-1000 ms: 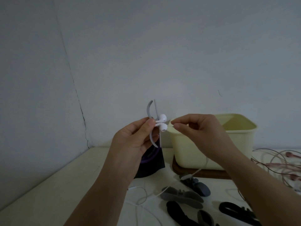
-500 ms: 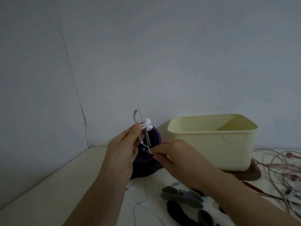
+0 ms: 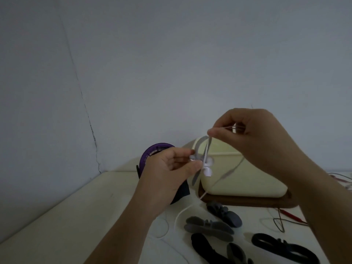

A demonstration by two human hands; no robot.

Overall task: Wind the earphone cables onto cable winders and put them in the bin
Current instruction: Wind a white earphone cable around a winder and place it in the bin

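Pale table (image 3: 66,216) below, cream bin (image 3: 238,180) behind the grips — left hand (image 3: 167,174) pinches a grey winder (image 3: 199,144) with white earbuds (image 3: 207,171); right hand (image 3: 247,138), just above, pinches the cable (image 3: 178,216).

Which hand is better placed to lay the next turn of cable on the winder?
The right hand: its fingers pinch the white cable above the grey winder, free to loop it; the left hand is occupied holding the winder.
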